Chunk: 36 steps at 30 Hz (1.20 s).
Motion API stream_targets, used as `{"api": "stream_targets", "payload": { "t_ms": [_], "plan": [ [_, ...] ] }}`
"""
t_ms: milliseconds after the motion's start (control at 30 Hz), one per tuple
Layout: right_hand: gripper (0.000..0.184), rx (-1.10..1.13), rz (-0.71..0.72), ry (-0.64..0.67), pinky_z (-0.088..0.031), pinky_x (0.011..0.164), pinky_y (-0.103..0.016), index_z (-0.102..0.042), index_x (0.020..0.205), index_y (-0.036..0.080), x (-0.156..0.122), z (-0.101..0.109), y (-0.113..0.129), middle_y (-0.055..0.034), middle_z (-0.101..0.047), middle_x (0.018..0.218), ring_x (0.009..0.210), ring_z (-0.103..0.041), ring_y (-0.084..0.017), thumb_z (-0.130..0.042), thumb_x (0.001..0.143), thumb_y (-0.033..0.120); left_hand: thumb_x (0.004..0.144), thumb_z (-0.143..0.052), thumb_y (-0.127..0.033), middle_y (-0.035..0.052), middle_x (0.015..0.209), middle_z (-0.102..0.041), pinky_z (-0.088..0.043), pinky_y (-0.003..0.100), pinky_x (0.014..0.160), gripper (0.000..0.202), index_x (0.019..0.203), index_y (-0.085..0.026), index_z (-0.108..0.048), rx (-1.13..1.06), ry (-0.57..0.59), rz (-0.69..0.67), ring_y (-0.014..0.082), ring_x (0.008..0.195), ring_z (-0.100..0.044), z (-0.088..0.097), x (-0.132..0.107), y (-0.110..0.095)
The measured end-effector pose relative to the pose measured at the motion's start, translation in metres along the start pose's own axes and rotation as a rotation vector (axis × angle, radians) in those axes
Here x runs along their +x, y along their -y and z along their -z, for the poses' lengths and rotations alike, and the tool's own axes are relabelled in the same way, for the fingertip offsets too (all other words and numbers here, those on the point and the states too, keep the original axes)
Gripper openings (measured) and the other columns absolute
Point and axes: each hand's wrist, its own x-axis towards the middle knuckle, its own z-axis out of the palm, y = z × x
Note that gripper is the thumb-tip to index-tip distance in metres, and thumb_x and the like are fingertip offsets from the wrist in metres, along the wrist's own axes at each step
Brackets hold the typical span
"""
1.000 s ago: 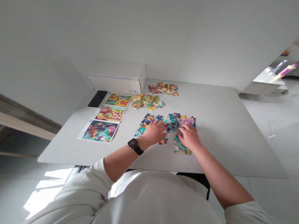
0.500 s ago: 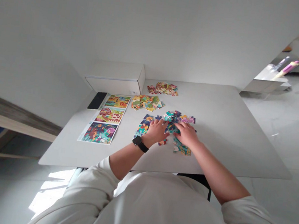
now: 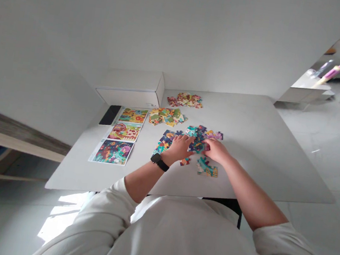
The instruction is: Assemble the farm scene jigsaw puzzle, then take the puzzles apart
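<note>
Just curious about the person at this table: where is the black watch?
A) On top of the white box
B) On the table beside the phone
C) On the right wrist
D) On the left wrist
D. The black watch is strapped around the wrist behind the left hand, which rests on the jigsaw pieces.

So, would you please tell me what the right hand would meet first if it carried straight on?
The right hand would likely meet the loose jigsaw pieces directly ahead, though depth is unclear.

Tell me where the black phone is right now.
In the head view, the black phone lies at the far left corner of the table, just left of the topmost picture card and close to the white box.
</note>
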Motion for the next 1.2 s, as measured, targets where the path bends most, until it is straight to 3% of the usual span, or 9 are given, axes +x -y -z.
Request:
{"api": "stream_targets", "payload": {
  "t_ms": [133, 267, 400, 533, 667, 833, 933, 1067, 1200],
  "plan": [
    [0.053, -0.005, 0.005, 0.031, -0.054, 0.107, -0.039, -0.077, 0.133, 0.021, -0.002, 0.005, -0.007, -0.0161, -0.071, 0.14, 0.126, -0.069, -0.031, -0.09, 0.082, 0.025, 0.091, -0.083, -0.045, 0.0178, 0.144, -0.064, -0.043, 0.056, 0.118, 0.079, 0.16, -0.024, -0.052, -0.011, 0.011, -0.031, 0.0394, 0.134, -0.06, -0.004, -0.001, -0.002],
    [0.059, -0.055, -0.008, 0.021, -0.052, 0.111, -0.043, -0.074, 0.14, 0.022, -0.001, 0.007, -0.01, -0.0177, -0.068, 0.145, 0.131, -0.066, -0.034, -0.09, 0.085, 0.035, 0.086, -0.088, -0.045, 0.0168, 0.143, -0.061, -0.044, 0.058, 0.119, 0.081, 0.156, -0.026, -0.053, -0.023, -0.003, -0.044, 0.0411, 0.137, -0.057, -0.009, -0.005, -0.004],
    [0.056, -0.074, 0.012, 0.037, -0.053, 0.108, -0.043, -0.077, 0.131, 0.022, 0.005, 0.004, -0.007, -0.0169, -0.069, 0.139, 0.127, -0.067, -0.035, -0.093, 0.081, 0.041, 0.086, -0.085, -0.034, 0.0164, 0.139, -0.058, -0.051, 0.051, 0.115, 0.077, 0.154, -0.021, -0.053, -0.108, -0.045, -0.112, 0.0356, 0.13, -0.061, -0.009, -0.013, -0.001],
    [0.048, -0.037, 0.061, 0.06, -0.052, 0.108, -0.041, -0.079, 0.123, 0.022, 0.012, 0.001, 0.002, -0.0152, -0.071, 0.133, 0.126, -0.067, -0.032, -0.094, 0.08, 0.038, 0.086, -0.08, -0.024, 0.0137, 0.136, -0.054, -0.056, 0.046, 0.112, 0.074, 0.155, -0.024, -0.052, -0.231, -0.083, -0.169, 0.03, 0.125, -0.063, -0.011, -0.018, 0.006],
    [0.057, -0.046, 0.053, 0.068, -0.051, 0.111, -0.042, -0.076, 0.13, 0.021, 0.015, 0.003, 0.008, -0.0167, -0.068, 0.138, 0.128, -0.065, -0.033, -0.096, 0.078, 0.035, 0.082, -0.079, -0.015, 0.0129, 0.139, -0.051, -0.056, 0.05, 0.114, 0.079, 0.155, -0.027, -0.051, -0.294, -0.134, -0.205, 0.0304, 0.127, -0.062, -0.014, -0.018, 0.009],
    [0.04, -0.017, 0.065, 0.116, -0.051, 0.111, -0.041, -0.078, 0.115, 0.02, 0.015, 0.007, 0.009, -0.0154, -0.07, 0.133, 0.126, -0.065, -0.032, -0.095, 0.079, 0.029, 0.079, -0.073, -0.006, 0.0154, 0.147, -0.046, -0.056, 0.053, 0.114, 0.081, 0.155, -0.027, -0.052, -0.335, -0.192, -0.264, 0.0317, 0.133, -0.058, -0.014, -0.017, 0.008],
    [0.049, 0.005, 0.047, 0.107, -0.05, 0.113, -0.041, -0.076, 0.125, 0.019, 0.015, 0.007, 0.008, -0.0168, -0.069, 0.138, 0.129, -0.065, -0.033, -0.094, 0.079, 0.025, 0.08, -0.069, -0.004, 0.0164, 0.159, -0.039, -0.059, 0.05, 0.11, 0.085, 0.159, -0.029, -0.047, -0.357, -0.213, -0.239, 0.0279, 0.127, -0.061, -0.015, -0.017, 0.009],
    [0.062, -0.015, 0.007, 0.142, -0.053, 0.108, -0.039, -0.072, 0.137, 0.019, 0.018, 0.006, 0.007, -0.0174, -0.069, 0.14, 0.126, -0.067, -0.033, -0.094, 0.079, 0.025, 0.084, -0.069, -0.006, 0.017, 0.15, -0.054, -0.058, 0.049, 0.113, 0.08, 0.159, -0.023, -0.048, -0.351, -0.162, -0.197, 0.0293, 0.13, -0.063, -0.013, -0.01, 0.011],
    [0.049, -0.028, -0.005, 0.155, -0.054, 0.102, -0.037, -0.077, 0.129, 0.021, 0.019, 0.006, 0.007, -0.015, -0.072, 0.132, 0.119, -0.07, -0.03, -0.091, 0.082, 0.023, 0.094, -0.064, -0.009, 0.0131, 0.126, -0.074, -0.056, 0.046, 0.114, 0.046, 0.139, -0.018, -0.067, -0.325, -0.129, -0.099, 0.0281, 0.123, -0.069, -0.003, -0.001, 0.01]
  ]
}}
